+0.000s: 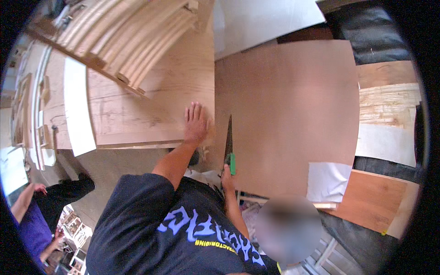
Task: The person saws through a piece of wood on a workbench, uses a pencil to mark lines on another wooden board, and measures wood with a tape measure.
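Observation:
My left hand (197, 123) lies flat, fingers apart, on a pale wooden board (133, 110), close to its right edge. Just right of that edge a large brown wood panel (288, 101) begins. In my right hand (228, 178) is a handsaw, gripped by its green handle (233, 163). The saw's dark blade (229, 135) points away from me and narrows toward its far tip, over the left part of the brown panel. Whether its teeth are in the wood I cannot tell. Part of my right hand is hidden by the handle.
A slatted wooden frame (137, 41) rests on the pale board at the far left, near a white strip (79, 105). A white sheet (266, 23) lies beyond the panel; more boards (373, 199) are at right. Someone in purple (35, 233) is at lower left; a blurred head is at lower right.

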### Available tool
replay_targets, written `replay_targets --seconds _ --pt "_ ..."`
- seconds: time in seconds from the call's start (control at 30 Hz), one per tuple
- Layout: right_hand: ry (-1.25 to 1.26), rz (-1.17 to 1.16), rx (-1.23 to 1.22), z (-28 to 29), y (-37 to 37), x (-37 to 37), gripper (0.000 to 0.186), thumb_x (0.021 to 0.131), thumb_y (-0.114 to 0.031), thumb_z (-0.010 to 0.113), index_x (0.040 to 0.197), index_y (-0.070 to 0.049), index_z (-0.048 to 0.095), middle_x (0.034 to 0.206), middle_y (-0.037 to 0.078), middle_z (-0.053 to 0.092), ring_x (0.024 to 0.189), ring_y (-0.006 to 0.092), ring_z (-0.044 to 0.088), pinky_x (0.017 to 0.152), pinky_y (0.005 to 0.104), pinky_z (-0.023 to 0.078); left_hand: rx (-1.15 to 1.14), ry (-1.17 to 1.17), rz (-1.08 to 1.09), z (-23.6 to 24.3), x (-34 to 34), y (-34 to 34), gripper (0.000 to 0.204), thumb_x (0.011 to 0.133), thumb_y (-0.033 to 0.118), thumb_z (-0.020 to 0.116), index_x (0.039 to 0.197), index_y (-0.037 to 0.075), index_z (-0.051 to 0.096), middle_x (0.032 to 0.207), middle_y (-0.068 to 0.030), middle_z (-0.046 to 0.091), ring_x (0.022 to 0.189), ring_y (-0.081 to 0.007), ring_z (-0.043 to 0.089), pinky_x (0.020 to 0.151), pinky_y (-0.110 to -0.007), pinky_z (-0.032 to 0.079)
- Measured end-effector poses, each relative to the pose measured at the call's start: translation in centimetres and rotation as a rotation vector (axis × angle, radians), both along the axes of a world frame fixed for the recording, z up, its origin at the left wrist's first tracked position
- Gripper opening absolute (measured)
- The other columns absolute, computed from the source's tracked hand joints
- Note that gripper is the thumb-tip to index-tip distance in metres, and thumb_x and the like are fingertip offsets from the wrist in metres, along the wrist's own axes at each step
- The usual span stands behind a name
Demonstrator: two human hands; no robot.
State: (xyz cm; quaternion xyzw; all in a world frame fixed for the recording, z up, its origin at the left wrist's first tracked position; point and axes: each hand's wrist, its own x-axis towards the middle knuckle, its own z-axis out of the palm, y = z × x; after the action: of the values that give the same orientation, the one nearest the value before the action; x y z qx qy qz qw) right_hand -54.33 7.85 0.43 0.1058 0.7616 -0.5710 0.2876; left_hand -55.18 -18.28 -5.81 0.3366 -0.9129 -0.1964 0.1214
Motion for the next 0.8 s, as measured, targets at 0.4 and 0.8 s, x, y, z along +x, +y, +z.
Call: replay_targets --seconds 0.4,0.8 --pt "0.165 0.149 -0.07 -2.7 6.3 -2.0 0.024 0.095 -0.032 0.07 0.088 -0.011 0.061 0.077 -0.005 0.051 0.068 0.0099 0.048 0.06 0.0293 0.04 -0.28 -0.201 -0.349 0.7 13.8 -0.7 0.053 0.091 0.028 0.062 0.138 0.004 0.053 0.126 -0.017 0.056 0.126 -0.0348 0.05 0.112 -0.049 0.038" --pt "0.54 0.46 -0.083 6.9 7.9 3.0 0.029 0.092 -0.019 0.069 0.07 -0.006 0.055 0.061 -0.003 0.05 0.057 0.0107 0.049 0.053 0.0339 0.04 -0.185 0.117 -0.329 5.1 21.2 6.3 0.051 0.086 0.014 0.061 0.135 -0.001 0.054 0.12 -0.0194 0.057 0.115 -0.0382 0.056 0.095 -0.049 0.049"
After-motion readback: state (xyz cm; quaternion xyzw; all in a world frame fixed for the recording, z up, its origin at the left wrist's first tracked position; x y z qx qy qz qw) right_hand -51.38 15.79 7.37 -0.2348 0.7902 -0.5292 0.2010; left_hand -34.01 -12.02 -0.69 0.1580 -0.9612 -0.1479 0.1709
